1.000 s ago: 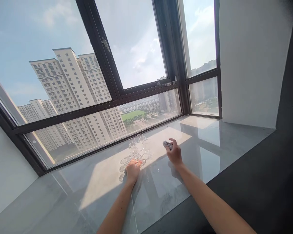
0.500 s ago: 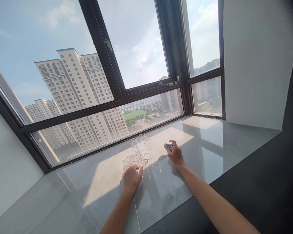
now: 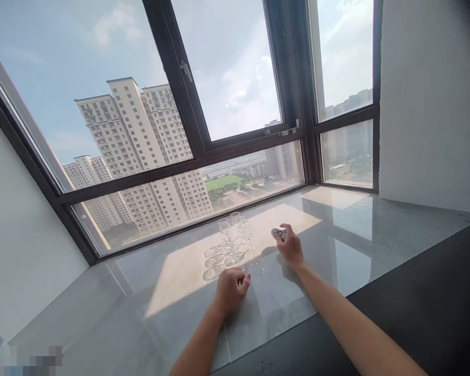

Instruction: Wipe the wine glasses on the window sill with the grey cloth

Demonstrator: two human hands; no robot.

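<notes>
Several clear glasses point(image 3: 219, 251) stand close together in rows on the sunlit sill, their round rims facing up; glare blurs their outlines. My left hand point(image 3: 232, 288) is just in front of the nearest glasses, at their right side. Its fingers are curled inward with the thumb close to them, and no object shows in it. To the right of the glasses, my right hand point(image 3: 292, 248) grips a small crumpled grey-white cloth point(image 3: 277, 233) between thumb and fingers, slightly above the sill.
The glossy grey sill point(image 3: 172, 324) runs under a dark-framed window point(image 3: 258, 148) with a handle point(image 3: 186, 70). White walls point(image 3: 426, 104) bound it on both sides. The sill's front edge drops to a dark area at lower right. Pixelated blocks cover the lower left corner.
My left hand has come away from the nearest glasses, toward me and to the right, and its fingers have curled in. The view has shifted left. My right hand still holds the cloth.
</notes>
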